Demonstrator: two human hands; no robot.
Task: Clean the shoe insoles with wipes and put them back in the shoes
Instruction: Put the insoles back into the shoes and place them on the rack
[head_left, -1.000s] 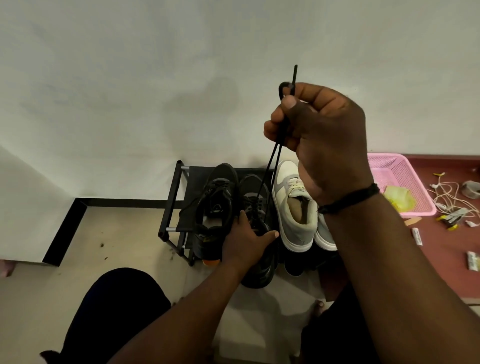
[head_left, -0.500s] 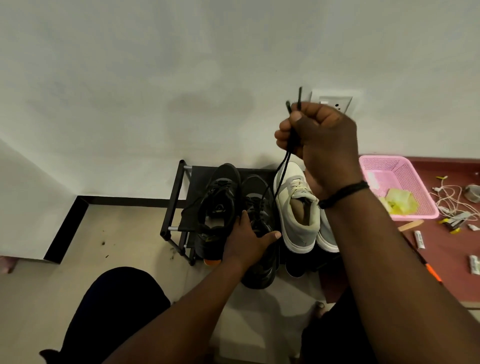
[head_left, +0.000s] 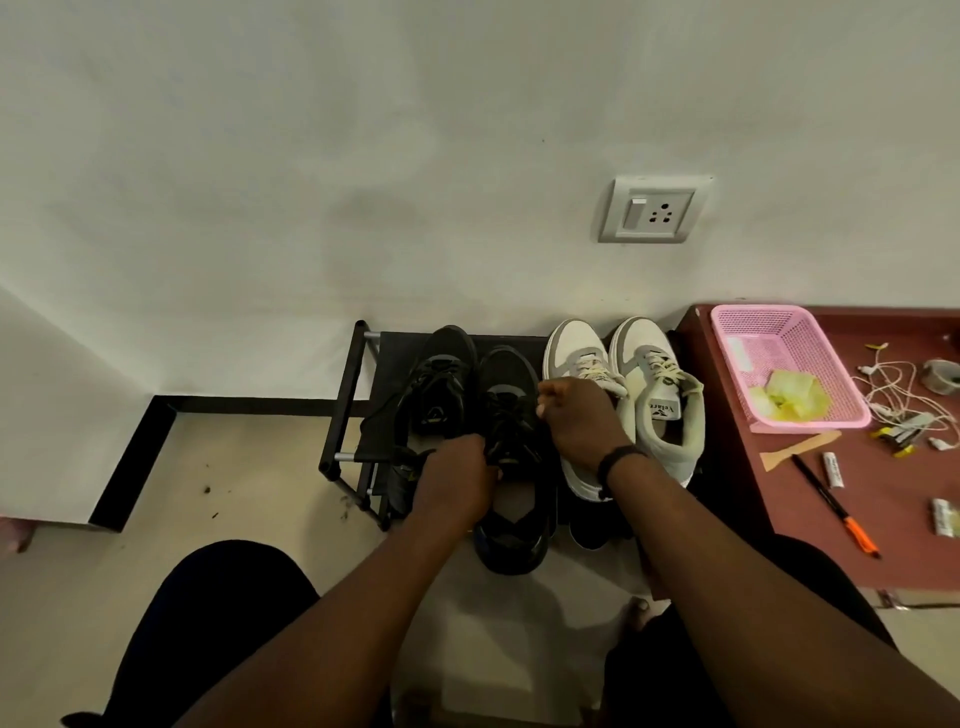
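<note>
Black lace-up mesh sneaker (head_left: 511, 457) sits steadied by the gripping left hand (head_left: 457, 480). The right hand (head_left: 576, 415) pinches its laces, probably tightening them.

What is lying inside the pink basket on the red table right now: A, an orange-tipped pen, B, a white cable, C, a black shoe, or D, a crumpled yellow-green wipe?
D: a crumpled yellow-green wipe lies in the pink basket; nothing else shows in it.

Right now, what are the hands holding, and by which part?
Both hands are on the black shoe. The left hand grips its tongue and collar area; the right hand has fingers curled at its laces, though whether it pinches a lace cannot be told.
</note>
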